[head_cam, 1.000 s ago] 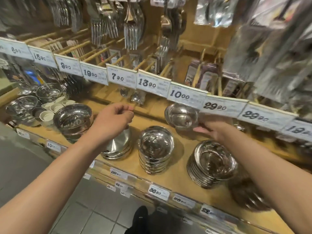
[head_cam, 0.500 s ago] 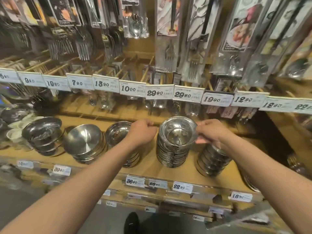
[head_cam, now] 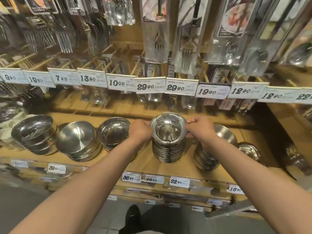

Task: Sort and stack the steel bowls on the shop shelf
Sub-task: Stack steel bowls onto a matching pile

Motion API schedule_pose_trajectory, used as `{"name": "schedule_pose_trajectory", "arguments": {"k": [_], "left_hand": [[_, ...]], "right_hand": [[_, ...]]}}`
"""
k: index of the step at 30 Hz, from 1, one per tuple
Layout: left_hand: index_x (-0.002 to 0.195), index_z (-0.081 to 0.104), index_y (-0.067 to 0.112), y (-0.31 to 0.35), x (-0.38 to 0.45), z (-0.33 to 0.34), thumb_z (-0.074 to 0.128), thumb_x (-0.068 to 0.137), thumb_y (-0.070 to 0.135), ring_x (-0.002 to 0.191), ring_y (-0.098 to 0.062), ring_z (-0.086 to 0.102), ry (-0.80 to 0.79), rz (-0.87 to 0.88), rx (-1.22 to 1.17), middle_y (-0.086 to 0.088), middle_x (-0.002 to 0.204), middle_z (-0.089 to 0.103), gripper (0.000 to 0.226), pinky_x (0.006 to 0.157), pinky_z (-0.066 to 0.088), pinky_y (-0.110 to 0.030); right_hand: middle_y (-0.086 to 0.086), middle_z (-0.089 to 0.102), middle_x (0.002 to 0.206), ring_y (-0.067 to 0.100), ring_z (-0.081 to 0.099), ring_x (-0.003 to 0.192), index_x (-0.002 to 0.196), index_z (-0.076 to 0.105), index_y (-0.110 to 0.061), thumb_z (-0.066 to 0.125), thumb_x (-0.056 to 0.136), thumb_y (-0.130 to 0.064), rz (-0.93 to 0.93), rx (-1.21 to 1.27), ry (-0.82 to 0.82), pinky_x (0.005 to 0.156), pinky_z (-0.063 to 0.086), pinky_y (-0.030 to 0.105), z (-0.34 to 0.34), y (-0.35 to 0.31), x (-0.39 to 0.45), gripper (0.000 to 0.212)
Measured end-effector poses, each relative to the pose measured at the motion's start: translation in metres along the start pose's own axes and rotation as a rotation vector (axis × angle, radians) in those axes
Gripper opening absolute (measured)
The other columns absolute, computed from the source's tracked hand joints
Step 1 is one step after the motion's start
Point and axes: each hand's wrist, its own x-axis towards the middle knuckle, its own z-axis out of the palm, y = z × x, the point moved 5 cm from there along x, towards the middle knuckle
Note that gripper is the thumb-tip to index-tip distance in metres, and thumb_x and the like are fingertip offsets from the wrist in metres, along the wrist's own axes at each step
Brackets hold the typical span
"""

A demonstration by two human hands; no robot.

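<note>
The top bowl (head_cam: 168, 129) sits tilted toward you on the middle stack (head_cam: 168, 149) of steel bowls, which stands on the wooden shelf (head_cam: 146, 159) a little right of centre. Your left hand (head_cam: 141, 131) grips the bowl's left rim with curled fingers, and your right hand (head_cam: 200, 128) pinches its right rim, thumb on top, so you hold it from both sides at once. The bowl rests on or just above the stack; you cannot tell from here whether it is fully seated.

Just right of the stack, partly hidden under your right forearm, stands another stack of bowls (head_cam: 207, 159). To the left along the shelf stand three more: a stack of shallow bowls (head_cam: 114, 132) beside your left wrist, then a stack with a brushed bowl on top (head_cam: 78, 141), then the far-left stack (head_cam: 33, 130), all leaning toward you.

Along the near edge of the shelf run small price labels (head_cam: 179, 181). Above the bowls a row of larger price tags (head_cam: 150, 85) hangs across the scene, and behind and above them hang packaged forks (head_cam: 156, 38) and spoons (head_cam: 119, 12)
</note>
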Motion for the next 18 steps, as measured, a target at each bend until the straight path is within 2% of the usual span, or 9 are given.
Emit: {"name": "schedule_pose_trajectory", "arguments": {"k": [2, 3, 6, 8, 10, 14, 16, 18], "left_hand": [[0.048, 0.053, 0.018, -0.005, 0.004, 0.005, 0.080, 0.080, 0.018, 0.070, -0.028, 0.074, 0.008, -0.021, -0.012, -0.007, 0.059, 0.065, 0.042, 0.073, 0.064, -0.048], [0.048, 0.052, 0.017, -0.007, 0.005, 0.007, 0.079, 0.080, 0.016, 0.075, -0.033, 0.075, 0.002, -0.028, -0.005, -0.008, 0.059, 0.063, 0.043, 0.074, 0.064, -0.048], [0.053, 0.056, 0.011, -0.013, 0.009, 0.013, 0.073, 0.080, 0.008, 0.084, -0.038, 0.074, -0.016, -0.039, 0.016, -0.016, 0.069, 0.067, 0.032, 0.076, 0.062, -0.054], [0.062, 0.064, 0.007, -0.016, 0.010, 0.016, 0.071, 0.080, 0.005, 0.075, -0.029, 0.069, -0.022, -0.043, 0.000, -0.016, 0.073, 0.068, 0.020, 0.076, 0.061, -0.057], [0.066, 0.065, 0.007, -0.019, 0.010, 0.019, 0.070, 0.083, 0.006, 0.073, -0.026, 0.065, -0.026, -0.041, -0.016, -0.013, 0.072, 0.063, 0.017, 0.076, 0.061, -0.057], [0.068, 0.065, 0.008, -0.023, 0.011, 0.022, 0.069, 0.084, 0.007, 0.093, -0.038, 0.071, -0.027, -0.034, -0.052, -0.016, 0.084, 0.071, 0.016, 0.079, 0.062, -0.049], [0.072, 0.066, 0.007, -0.024, 0.012, 0.022, 0.069, 0.086, 0.009, 0.094, -0.038, 0.071, -0.035, -0.023, -0.058, -0.016, 0.085, 0.070, 0.014, 0.082, 0.062, -0.048], [0.065, 0.064, 0.010, -0.025, 0.014, 0.022, 0.068, 0.085, 0.005, 0.086, -0.034, 0.071, -0.032, -0.017, -0.045, -0.022, 0.084, 0.070, 0.020, 0.082, 0.062, -0.048]], "right_hand": [[0.009, 0.076, 0.085, 0.022, 0.071, 0.077, 0.080, 0.074, -0.008, 0.079, 0.079, -0.010, -0.019, -0.127, 0.062, 0.077, 0.063, 0.041, 0.001, 0.002, 0.005, 0.005], [0.008, 0.076, 0.083, 0.022, 0.069, 0.077, 0.080, 0.075, -0.008, 0.077, 0.078, -0.010, -0.027, -0.177, 0.077, 0.077, 0.062, 0.040, 0.002, 0.003, 0.005, 0.003], [0.005, 0.073, 0.075, 0.022, 0.065, 0.074, 0.072, 0.073, -0.009, 0.073, 0.078, -0.009, -0.061, -0.262, 0.092, 0.072, 0.057, 0.036, 0.004, 0.005, 0.004, 0.006], [0.005, 0.073, 0.078, 0.025, 0.066, 0.078, 0.072, 0.073, -0.012, 0.071, 0.079, -0.008, -0.064, -0.289, 0.092, 0.074, 0.057, 0.037, 0.006, 0.005, 0.003, 0.008], [0.004, 0.073, 0.083, 0.026, 0.067, 0.081, 0.076, 0.072, -0.017, 0.069, 0.081, -0.008, -0.050, -0.316, 0.088, 0.074, 0.056, 0.036, 0.006, 0.008, 0.001, 0.010], [0.002, 0.070, 0.083, 0.023, 0.062, 0.083, 0.084, 0.071, -0.019, 0.066, 0.082, -0.007, -0.049, -0.381, 0.083, 0.070, 0.044, 0.027, 0.008, 0.013, -0.001, 0.014], [0.004, 0.073, 0.086, 0.025, 0.065, 0.085, 0.089, 0.074, -0.017, 0.065, 0.082, -0.006, -0.045, -0.372, 0.093, 0.073, 0.050, 0.030, 0.010, 0.014, -0.003, 0.015], [0.006, 0.074, 0.087, 0.027, 0.068, 0.087, 0.087, 0.074, -0.018, 0.066, 0.083, -0.006, -0.051, -0.362, 0.110, 0.078, 0.056, 0.034, 0.010, 0.015, -0.004, 0.015]]}}
